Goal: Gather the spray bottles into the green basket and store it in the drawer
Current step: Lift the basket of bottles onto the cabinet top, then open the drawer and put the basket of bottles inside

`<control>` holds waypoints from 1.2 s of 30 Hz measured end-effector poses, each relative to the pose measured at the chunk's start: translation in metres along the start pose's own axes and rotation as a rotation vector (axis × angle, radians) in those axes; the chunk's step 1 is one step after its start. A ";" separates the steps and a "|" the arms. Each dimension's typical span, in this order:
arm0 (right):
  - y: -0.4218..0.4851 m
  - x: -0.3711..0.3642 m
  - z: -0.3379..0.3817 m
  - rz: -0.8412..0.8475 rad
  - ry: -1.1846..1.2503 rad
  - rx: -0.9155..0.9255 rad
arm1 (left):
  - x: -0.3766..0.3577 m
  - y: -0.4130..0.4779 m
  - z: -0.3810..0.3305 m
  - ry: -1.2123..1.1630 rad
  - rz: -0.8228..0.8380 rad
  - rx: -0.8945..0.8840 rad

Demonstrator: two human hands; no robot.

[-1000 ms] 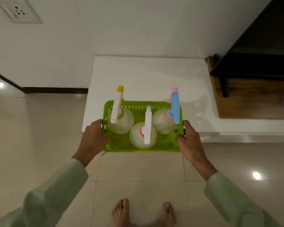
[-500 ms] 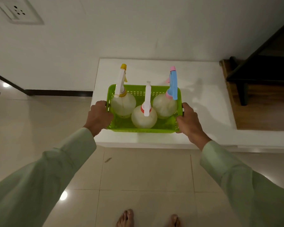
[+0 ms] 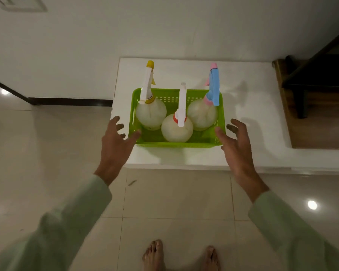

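The green basket [image 3: 176,144] rests on a low white platform [image 3: 249,106]. Three round pale spray bottles stand upright in it: one with a yellow cap [image 3: 150,114] at the left, one with a white and red head [image 3: 177,130] in the middle front, one with a blue and pink head [image 3: 202,114] at the right. My left hand [image 3: 115,142] is just off the basket's left side with fingers spread, the thumb near the rim. My right hand [image 3: 235,147] is off the right side, fingers spread, holding nothing. No drawer is in view.
A white wall rises behind the platform, with a dark skirting board [image 3: 67,101] at the left. Dark wooden furniture [image 3: 317,106] stands at the right. Glossy floor tiles [image 3: 174,200] lie below, and my bare feet [image 3: 180,255] show at the bottom edge.
The basket was carried forward from above the floor and set down on the white platform. Both hands have since let go of its sides and opened.
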State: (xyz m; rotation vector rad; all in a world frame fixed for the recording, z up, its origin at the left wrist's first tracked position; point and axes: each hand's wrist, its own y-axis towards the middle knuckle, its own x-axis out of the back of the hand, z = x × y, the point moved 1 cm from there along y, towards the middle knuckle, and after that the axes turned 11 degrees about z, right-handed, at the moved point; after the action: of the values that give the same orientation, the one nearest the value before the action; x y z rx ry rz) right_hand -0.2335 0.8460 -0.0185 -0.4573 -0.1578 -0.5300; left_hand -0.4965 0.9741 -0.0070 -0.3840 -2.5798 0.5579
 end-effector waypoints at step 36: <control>0.030 -0.121 -0.319 -0.062 1.353 -0.588 | -0.206 0.042 0.288 -1.467 0.139 0.569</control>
State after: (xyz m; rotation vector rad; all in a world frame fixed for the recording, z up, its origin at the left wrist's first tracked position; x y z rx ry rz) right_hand -0.3123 0.7777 -0.3445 -0.5731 1.3136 -0.8487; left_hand -0.4582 0.8462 -0.3379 0.1646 -3.3812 2.1944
